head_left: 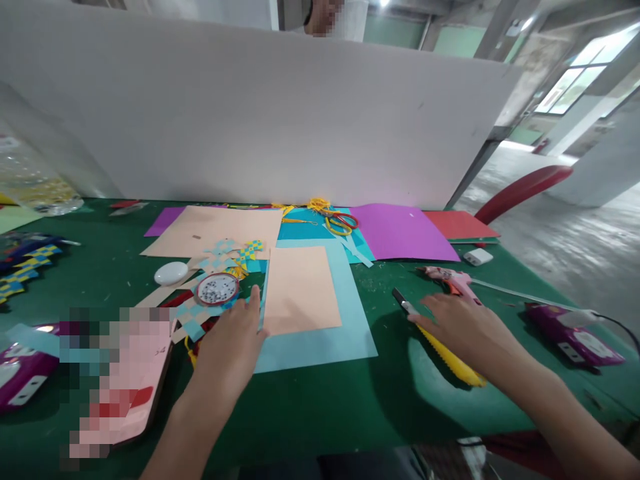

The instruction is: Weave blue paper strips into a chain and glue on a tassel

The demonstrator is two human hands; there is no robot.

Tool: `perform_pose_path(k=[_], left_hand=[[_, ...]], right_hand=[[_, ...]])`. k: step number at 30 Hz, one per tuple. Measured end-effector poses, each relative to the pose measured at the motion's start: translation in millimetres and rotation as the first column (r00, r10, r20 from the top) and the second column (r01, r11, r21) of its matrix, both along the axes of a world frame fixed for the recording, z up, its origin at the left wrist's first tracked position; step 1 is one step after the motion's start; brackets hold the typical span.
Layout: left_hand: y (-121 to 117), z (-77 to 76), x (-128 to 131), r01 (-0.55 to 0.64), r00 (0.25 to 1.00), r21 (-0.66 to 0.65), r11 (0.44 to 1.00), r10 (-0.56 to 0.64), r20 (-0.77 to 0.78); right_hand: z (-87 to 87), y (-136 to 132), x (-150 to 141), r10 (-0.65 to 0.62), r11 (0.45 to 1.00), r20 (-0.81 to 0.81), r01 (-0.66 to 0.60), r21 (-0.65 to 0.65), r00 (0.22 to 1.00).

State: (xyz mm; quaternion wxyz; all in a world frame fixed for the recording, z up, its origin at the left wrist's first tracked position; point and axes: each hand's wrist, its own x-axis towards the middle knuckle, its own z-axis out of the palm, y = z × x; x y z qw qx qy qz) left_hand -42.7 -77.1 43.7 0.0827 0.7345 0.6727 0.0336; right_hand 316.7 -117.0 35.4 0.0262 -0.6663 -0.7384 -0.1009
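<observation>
My left hand (233,340) is at the left edge of a peach paper sheet (303,287), index finger stretched out and thumb apart, holding nothing. The peach sheet lies on a larger light blue sheet (357,333). Over on the right, my right hand (460,323) closes around the neck of a yellow utility knife (453,357), its tip pointing up and left; the fingers on the far side are partly hidden. A pink glue gun (457,279) lies just beyond that hand. Beside my left hand are a round tin of small beads (218,289) and woven paper strips (193,319).
A pink phone (145,373) lies at the left front, near a purple pack (23,373). Scissors (340,223) rest on blue paper at the back, beside a purple sheet (400,233). Another purple pack (575,333) sits right. A white board (280,120) stands behind.
</observation>
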Motion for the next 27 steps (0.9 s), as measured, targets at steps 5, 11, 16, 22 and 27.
perform_pose_path(k=[5,11,16,22,27], left_hand=[[9.4,8.3,17.9,0.342,0.939,0.082,0.936,-0.340,-0.045],[47.9,-16.9,44.7,0.587,0.810,-0.079,0.806,-0.583,0.062],[57.4,-34.7,36.0,0.654,0.752,0.020,0.756,-0.653,0.091],[59.0,-41.8,28.5,0.730,0.676,0.079,0.679,-0.734,0.070],[59.2,-45.1,32.0,0.727,0.676,0.105,0.679,-0.734,0.065]], right_hand=[[-31.8,-41.2,2.2,-0.119,0.992,0.137,0.124,-0.027,0.983],[-32.7,-35.4,-5.5,-0.117,0.993,0.090,0.116,0.021,0.989],[-30.6,-35.6,-22.9,0.000,0.997,-0.060,0.005,0.077,0.998],[-39.5,-47.5,-48.5,0.128,0.990,-0.178,-0.114,0.089,0.976],[-42.8,-55.4,-54.9,0.199,0.979,-0.226,-0.181,0.099,0.954]])
